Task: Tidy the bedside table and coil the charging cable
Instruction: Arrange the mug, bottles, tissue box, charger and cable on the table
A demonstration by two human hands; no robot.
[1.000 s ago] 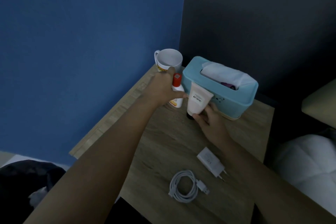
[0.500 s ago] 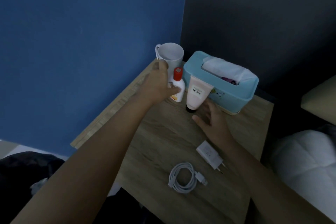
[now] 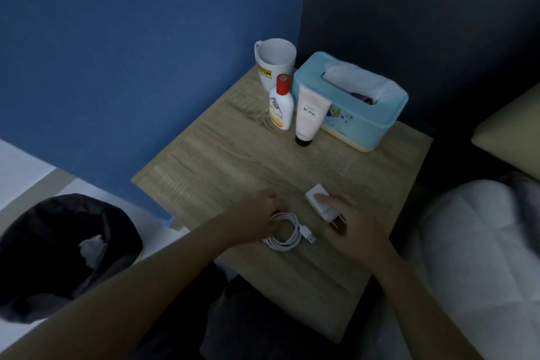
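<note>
While the mug, the red-capped bottle, the cream tube standing on its cap and the blue tissue box are standing bunched in the far corner of the wooden table, you are reaching with both hands to two loose white things near its front edge. Your left hand is curling its fingers over the far-left arc of the charging cable, which is lying flat on the table as a small round coil. The fingertips are hidden, so this is looking more like a light pinch than a firm clasp. Being round, the coil is showing no long axis, but its free USB connector is sticking out to the right, toward your right hand. That hand is pinching the wall adapter, forefinger lying along its top and thumb at the prong end. The adapter's long axis is running from far-left to near-right, prongs toward you, just beside the coil and apart from it. Judging by the tidy far corner, you are probably gathering both pieces to set them together. A black-lined bin is sitting on the floor to the left, and pale bedding is lying to the right.
</note>
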